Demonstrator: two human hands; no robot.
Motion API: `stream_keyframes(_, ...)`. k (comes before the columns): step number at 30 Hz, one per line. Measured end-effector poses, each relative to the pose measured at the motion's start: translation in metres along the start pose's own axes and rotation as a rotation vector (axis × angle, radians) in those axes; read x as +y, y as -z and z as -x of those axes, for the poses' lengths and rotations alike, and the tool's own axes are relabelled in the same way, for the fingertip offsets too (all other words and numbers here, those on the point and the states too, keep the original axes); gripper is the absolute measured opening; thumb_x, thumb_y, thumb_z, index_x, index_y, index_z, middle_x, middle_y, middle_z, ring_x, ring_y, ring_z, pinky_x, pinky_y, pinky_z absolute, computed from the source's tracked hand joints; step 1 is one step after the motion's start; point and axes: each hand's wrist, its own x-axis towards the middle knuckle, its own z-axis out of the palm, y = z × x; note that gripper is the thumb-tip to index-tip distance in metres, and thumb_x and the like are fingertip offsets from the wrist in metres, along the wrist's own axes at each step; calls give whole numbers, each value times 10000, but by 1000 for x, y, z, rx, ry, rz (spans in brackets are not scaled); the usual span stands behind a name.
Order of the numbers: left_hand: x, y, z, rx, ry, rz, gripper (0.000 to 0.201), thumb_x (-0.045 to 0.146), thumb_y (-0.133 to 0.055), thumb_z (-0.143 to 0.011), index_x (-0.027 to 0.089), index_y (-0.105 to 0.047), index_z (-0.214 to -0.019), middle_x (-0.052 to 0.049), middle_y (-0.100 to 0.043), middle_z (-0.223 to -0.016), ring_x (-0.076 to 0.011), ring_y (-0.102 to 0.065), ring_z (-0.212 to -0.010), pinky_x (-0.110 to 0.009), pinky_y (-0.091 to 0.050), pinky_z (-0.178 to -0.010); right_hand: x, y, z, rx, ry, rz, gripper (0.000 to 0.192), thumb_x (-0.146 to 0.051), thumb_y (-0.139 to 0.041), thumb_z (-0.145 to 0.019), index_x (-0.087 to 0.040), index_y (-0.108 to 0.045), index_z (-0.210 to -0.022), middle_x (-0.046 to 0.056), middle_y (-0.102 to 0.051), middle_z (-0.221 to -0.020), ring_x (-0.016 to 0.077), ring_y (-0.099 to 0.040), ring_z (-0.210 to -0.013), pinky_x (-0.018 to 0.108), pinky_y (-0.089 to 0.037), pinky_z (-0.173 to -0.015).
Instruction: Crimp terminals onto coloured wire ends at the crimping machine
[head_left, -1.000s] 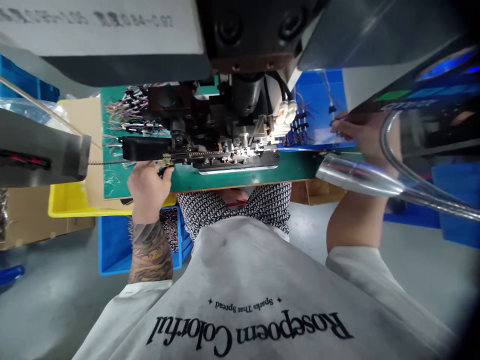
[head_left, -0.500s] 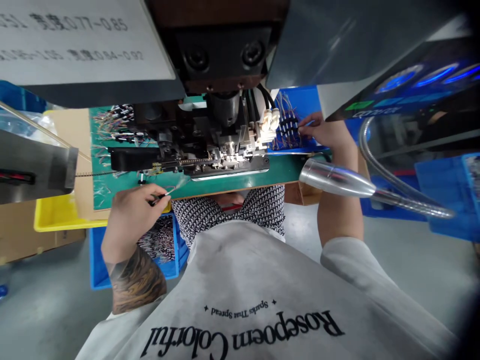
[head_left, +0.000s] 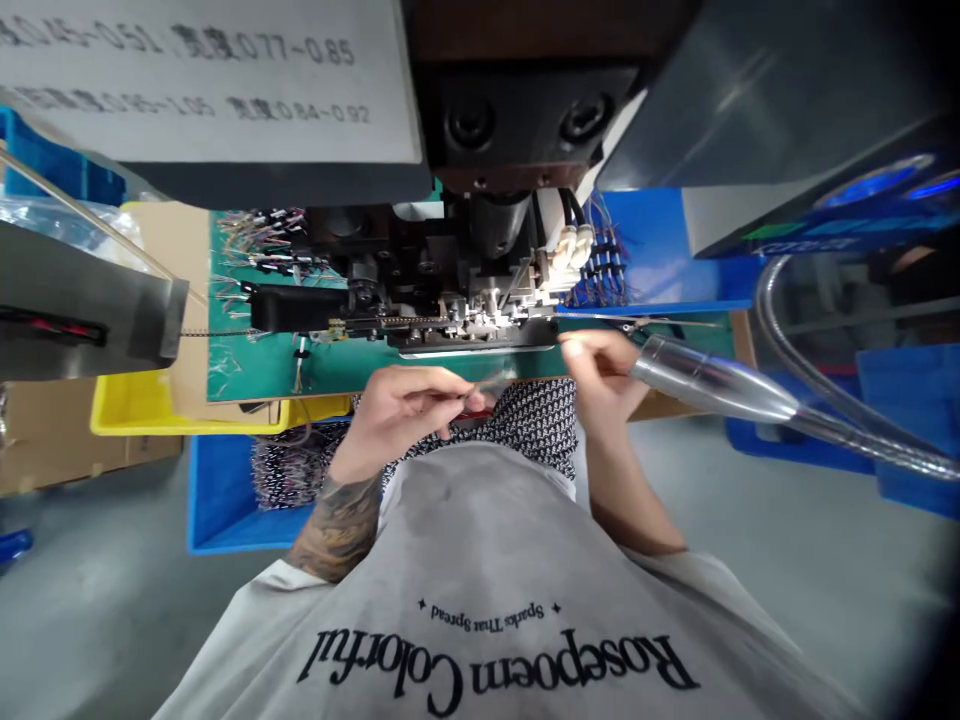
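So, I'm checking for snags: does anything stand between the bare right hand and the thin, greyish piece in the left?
Nothing visible stands between the right hand and the thin, greyish piece in the left hand. The silver, tapered metal tube is on the right hand's outer side.

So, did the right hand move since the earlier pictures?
Yes. The right hand has moved away from the blue tray, nearer the front edge of the green table.

The left hand [head_left: 405,408] is pinched at the fingertips [head_left: 459,392], its tattooed forearm [head_left: 341,525] slanting inward. The right hand [head_left: 606,378] is curled, apart from it.
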Motion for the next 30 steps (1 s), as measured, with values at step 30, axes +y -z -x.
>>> stream_keyframes(30, -26, -39, -34, 399, 22, 165, 150, 316, -894, -805, 186, -821, -828, -20, -809, -790, -174, -791, -686, -259, -694, -651, -31, -77, 11, -145, -127, -283, 203, -400, -776, -865, -222, -873, -860, -28, -596, -577, 92, -444, -521, 249, -380, -497)
